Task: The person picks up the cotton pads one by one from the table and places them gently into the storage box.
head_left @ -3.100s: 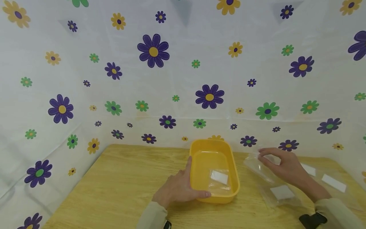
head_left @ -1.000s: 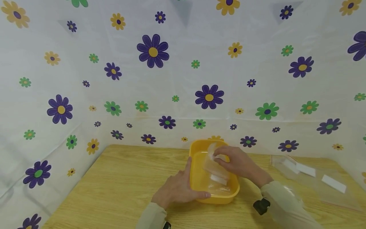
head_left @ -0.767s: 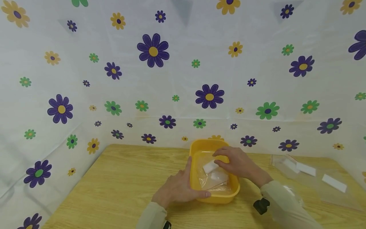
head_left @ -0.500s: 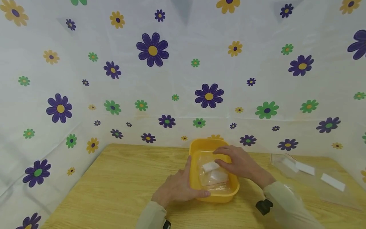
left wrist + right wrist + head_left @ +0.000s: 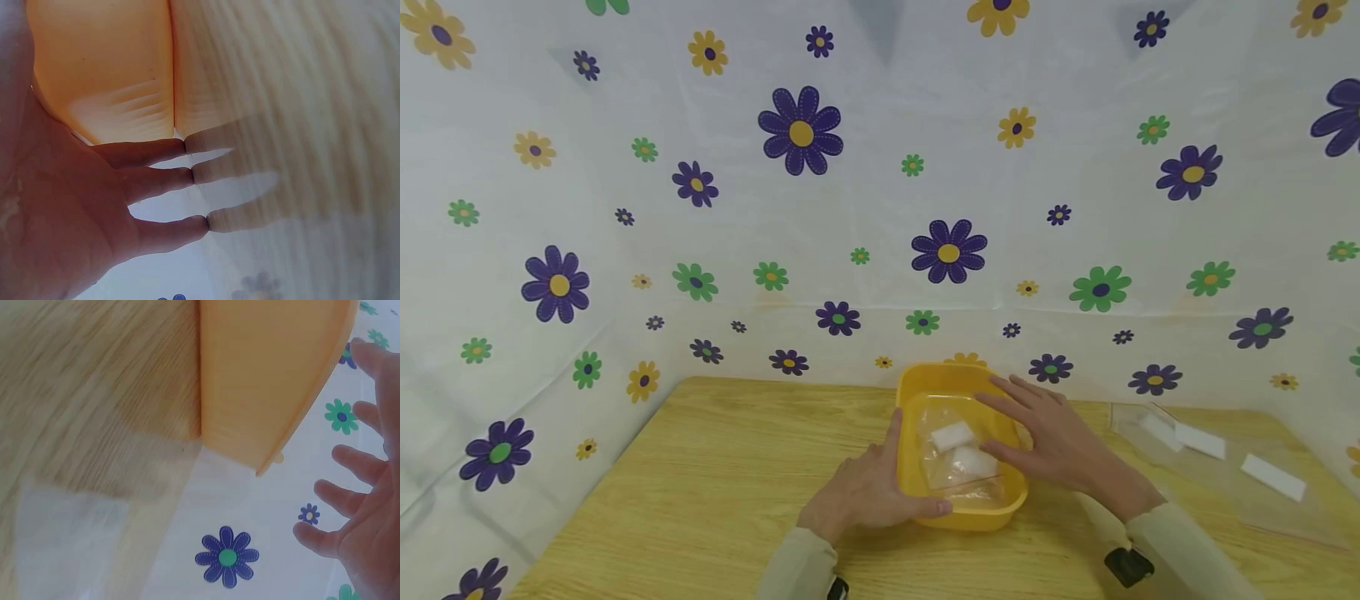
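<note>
A yellow plastic container [image 5: 964, 521] stands on the wooden table. In it, one partly over the other, lie clear zip bags [image 5: 946, 483], with white rectangular pieces [image 5: 952, 436] showing inside. My left hand [image 5: 865, 492] rests at the container's left side, its thumb lying over the near rim; the left wrist view shows straight fingers [image 5: 169, 234] with their tips on the table. Over the container's right rim my right hand [image 5: 1056, 437] hovers with spread fingers and nothing in its grasp; the right wrist view has it beside the container wall [image 5: 269, 381].
More clear zip bags [image 5: 1240, 500] with white pieces [image 5: 1273, 477] lie on the table's right side. Behind the table [image 5: 752, 467] hangs a white flower-print sheet [image 5: 880, 208], close to the container's far end.
My right hand carried a zip bag from the right side of the table into the container, let go, and drew back rightward with its fingers spreading. The left hand stays in place.
</note>
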The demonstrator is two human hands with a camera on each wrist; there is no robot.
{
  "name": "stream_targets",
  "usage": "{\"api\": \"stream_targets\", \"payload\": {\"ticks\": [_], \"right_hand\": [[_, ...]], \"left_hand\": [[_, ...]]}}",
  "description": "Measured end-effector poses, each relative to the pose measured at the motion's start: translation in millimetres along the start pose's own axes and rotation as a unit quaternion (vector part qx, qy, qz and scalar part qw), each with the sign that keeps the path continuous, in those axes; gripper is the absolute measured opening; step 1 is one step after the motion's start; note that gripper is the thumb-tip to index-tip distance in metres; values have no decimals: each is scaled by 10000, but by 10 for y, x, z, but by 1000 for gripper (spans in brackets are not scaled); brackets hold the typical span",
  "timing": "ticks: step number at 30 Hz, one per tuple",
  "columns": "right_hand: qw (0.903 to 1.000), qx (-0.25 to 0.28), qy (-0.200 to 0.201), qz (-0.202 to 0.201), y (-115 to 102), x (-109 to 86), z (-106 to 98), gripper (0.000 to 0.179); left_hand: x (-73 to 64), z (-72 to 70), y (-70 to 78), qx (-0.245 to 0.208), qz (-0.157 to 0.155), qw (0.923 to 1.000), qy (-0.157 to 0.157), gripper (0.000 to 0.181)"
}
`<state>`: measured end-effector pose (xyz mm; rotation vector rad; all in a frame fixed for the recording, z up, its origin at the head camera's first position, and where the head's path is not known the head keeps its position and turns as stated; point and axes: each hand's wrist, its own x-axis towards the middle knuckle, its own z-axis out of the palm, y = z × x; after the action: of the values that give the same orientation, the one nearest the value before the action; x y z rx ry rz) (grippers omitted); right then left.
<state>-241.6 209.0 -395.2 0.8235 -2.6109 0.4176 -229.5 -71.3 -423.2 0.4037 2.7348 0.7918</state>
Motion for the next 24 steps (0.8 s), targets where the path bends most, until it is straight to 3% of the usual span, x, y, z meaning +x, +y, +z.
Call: {"api": "stream_targets", "payload": {"ticks": [12, 24], "right_hand": [[9927, -870, -410, 732, 66, -227, -126, 81], [9849, -1077, -537, 1245, 226, -447, -252, 88]], "left_hand": [[-2, 9, 1, -31, 7, 10000, 27, 139], [4, 11, -3, -57, 85, 9999, 48, 140]]}}
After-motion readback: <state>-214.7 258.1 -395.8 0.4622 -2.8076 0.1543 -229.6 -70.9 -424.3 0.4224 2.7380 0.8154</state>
